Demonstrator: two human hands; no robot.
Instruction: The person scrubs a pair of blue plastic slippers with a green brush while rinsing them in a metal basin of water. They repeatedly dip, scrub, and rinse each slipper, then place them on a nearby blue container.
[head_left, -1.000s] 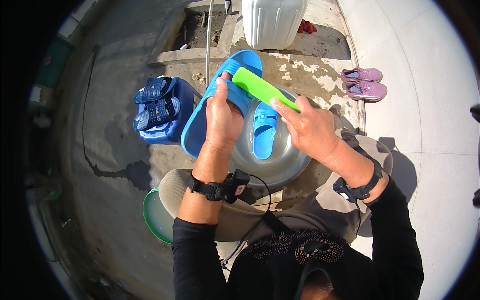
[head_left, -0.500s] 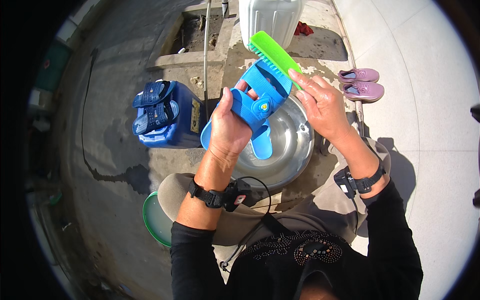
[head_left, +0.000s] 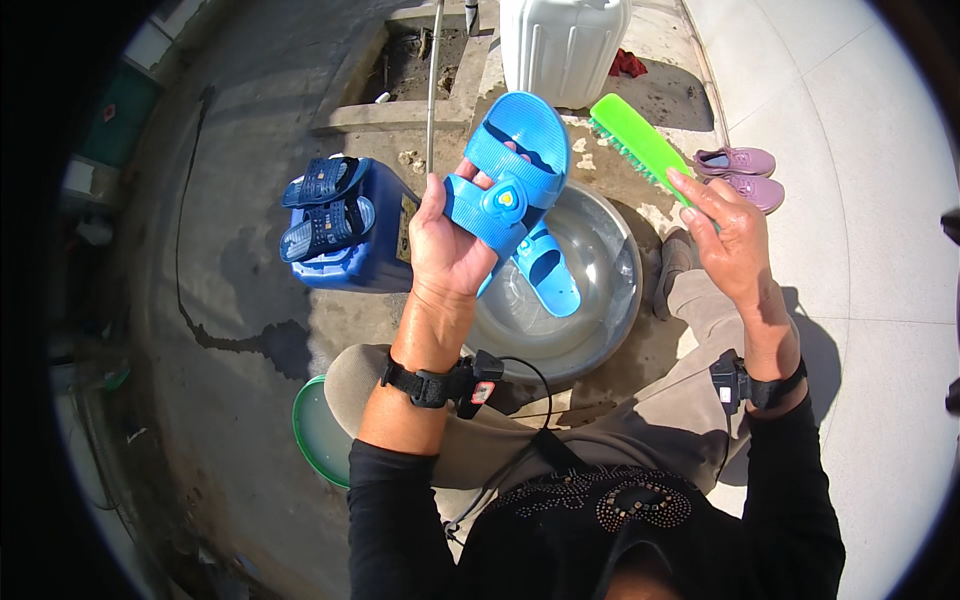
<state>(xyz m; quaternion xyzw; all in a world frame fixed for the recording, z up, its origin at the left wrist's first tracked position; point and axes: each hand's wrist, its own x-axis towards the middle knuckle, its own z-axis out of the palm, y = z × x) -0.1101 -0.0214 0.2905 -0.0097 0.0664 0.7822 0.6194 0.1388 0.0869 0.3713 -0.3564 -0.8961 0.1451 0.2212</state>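
My left hand (head_left: 448,245) is closed round a bright blue slide sandal (head_left: 522,180), its fingers pushed in under the straps. The sandal is held up over the left part of a round metal basin (head_left: 612,270). Inside that basin lies a second blue sandal (head_left: 556,284). My right hand (head_left: 728,238) grips the handle end of a green scrubbing brush (head_left: 645,140). The brush's bristles face down and left, and a gap separates them from the sandal.
A pair of dark blue sandals (head_left: 328,228) rests on a blue jerrycan (head_left: 375,262) at the left. Behind the basin stands a white plastic container (head_left: 565,50). Pink shoes (head_left: 755,190) sit at the right. A green-rimmed bucket (head_left: 318,440) is by my left knee.
My right hand has drawn the brush rightward, off the sandal. My left hand has turned the sandal more upright, showing more of its sole and straps.
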